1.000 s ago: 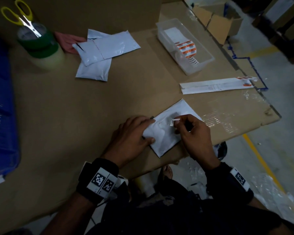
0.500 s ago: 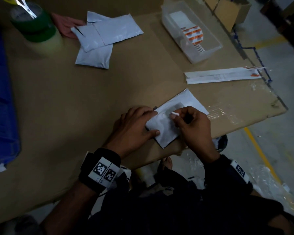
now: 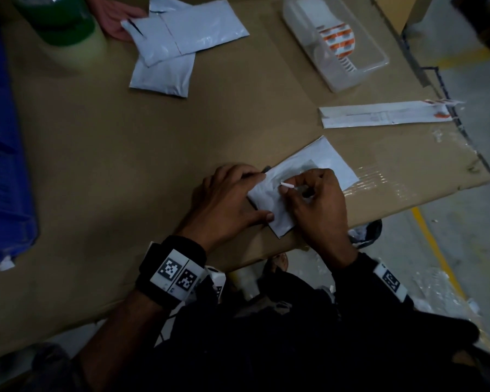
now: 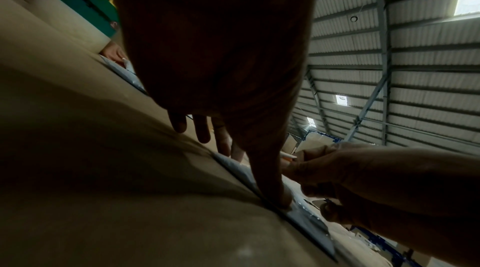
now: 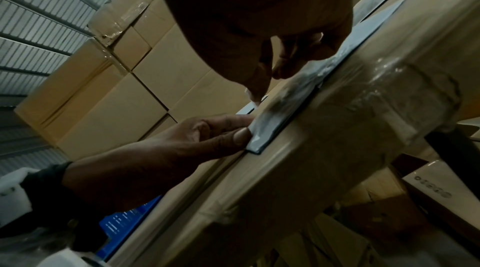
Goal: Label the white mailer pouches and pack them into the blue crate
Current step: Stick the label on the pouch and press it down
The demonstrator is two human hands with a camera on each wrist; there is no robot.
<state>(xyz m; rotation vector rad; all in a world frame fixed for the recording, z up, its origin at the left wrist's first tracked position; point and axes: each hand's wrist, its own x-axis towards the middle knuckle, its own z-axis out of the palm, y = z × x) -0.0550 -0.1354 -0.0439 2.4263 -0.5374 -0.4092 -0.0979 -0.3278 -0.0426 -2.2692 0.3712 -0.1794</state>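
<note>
A white mailer pouch (image 3: 320,162) lies near the front edge of the cardboard-covered table (image 3: 125,154). My left hand (image 3: 232,202) lies flat on its left end, thumb and fingers pressing it down (image 5: 241,134). My right hand (image 3: 311,193) pinches a small white label strip (image 3: 287,184) over the pouch's middle. A pile of white pouches (image 3: 178,43) lies at the back. The blue crate (image 3: 3,154) stands at the left edge. In the left wrist view my thumb (image 4: 275,185) presses the pouch edge (image 4: 233,164).
A clear tray (image 3: 351,77) holding a roll of orange-and-white labels (image 3: 338,41) sits back right. A long white backing strip (image 3: 379,114) lies beside it. Green tape rolls (image 3: 63,21) stand back left, where another person's hand (image 3: 113,15) touches the pile. The table edge drops off at right.
My right hand has shifted slightly over the pouch with the label strip still pinched. The left hand keeps pressing the pouch's left end. The head view has tilted down and closer.
</note>
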